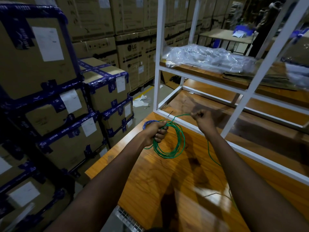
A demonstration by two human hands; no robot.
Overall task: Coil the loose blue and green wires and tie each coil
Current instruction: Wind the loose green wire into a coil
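The left hand [156, 132] is clenched over the wooden table [147, 181], fingers curled round the loops of the green wire [167, 156], whose coil hangs below the fist, and round a bunch of blue wire [147, 123] that shows at its far side. The right hand [203, 118] is raised just in front of the white metal frame [197, 131], fingers closed on the green wire's free run; the rest trails down across the table towards the person. Taped cardboard boxes [50, 114] are stacked to the left; clear plastic [209, 57] lies on the shelf.

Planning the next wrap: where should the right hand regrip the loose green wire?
Likely the green wire where it trails below the right hand, pinched from above: single strand there, clear of the coil in the left hand.
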